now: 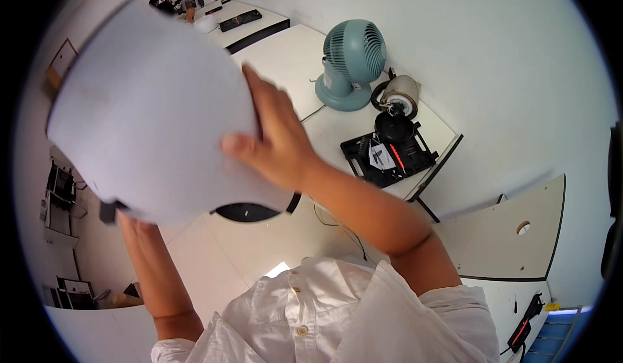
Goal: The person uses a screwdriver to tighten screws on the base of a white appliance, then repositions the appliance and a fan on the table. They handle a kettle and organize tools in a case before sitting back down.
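Observation:
A large white appliance with a smooth, rounded casing (162, 103) is lifted close in front of me and fills the upper left of the head view. Its lower edge shows a dark curved opening (250, 212) and a small black part (110, 211). My right hand (279, 136) grips its right side, thumb on the front face and fingers along the edge. At the lower left edge, my left hand (136, 223) supports it from below; most of those fingers are hidden behind the casing.
On the white table (279, 58) stand a teal fan (354, 54), an electric kettle (399, 95) and an open black tool case (389, 155). A beige board with a hole (506, 233) is at the right. Cables (337, 223) hang to the floor. More tables hold equipment at the back.

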The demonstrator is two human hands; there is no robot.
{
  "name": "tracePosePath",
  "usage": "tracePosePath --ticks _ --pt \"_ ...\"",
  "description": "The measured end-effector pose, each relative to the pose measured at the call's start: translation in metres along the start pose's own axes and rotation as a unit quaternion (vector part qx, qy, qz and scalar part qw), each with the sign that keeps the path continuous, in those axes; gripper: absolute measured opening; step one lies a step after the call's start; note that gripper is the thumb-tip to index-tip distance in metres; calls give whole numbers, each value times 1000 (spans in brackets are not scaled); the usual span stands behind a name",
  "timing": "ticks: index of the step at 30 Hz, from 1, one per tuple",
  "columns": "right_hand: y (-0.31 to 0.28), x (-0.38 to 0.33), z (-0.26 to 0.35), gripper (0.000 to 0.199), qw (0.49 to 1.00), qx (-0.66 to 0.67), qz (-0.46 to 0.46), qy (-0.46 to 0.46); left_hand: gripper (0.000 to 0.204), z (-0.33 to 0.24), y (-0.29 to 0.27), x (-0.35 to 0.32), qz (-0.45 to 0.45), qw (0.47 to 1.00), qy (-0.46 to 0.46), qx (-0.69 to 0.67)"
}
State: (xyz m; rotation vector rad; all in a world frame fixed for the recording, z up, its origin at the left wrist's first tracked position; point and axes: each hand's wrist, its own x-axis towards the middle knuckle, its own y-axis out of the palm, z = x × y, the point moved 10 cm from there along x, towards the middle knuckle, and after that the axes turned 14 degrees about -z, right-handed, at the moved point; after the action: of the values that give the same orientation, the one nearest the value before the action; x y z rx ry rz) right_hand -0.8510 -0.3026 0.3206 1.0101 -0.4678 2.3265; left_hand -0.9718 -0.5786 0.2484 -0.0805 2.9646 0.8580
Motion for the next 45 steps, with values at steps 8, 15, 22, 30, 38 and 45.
tracePosePath --ticks 8,15,22,30,38,45 --pt "-2 202 -17 100 994 54 1 -90 39 -51 203 117 160 985 18 -64" --pt "2 217 -219 63 989 4 52 140 44 36 266 222 125 978 151 -73" --pt "28 110 -432 69 896 180 -87 396 56 265 240 342 115 993 -25 14" --pt "60 92 -549 72 823 224 -194 485 60 391 220 417 136 986 -87 48" --pt "55 107 -648 61 811 242 -261 464 64 443 236 448 90 990 -104 20" --pt "32 77 -609 71 861 -56 -288 414 61 464 238 454 -2 992 -124 6"
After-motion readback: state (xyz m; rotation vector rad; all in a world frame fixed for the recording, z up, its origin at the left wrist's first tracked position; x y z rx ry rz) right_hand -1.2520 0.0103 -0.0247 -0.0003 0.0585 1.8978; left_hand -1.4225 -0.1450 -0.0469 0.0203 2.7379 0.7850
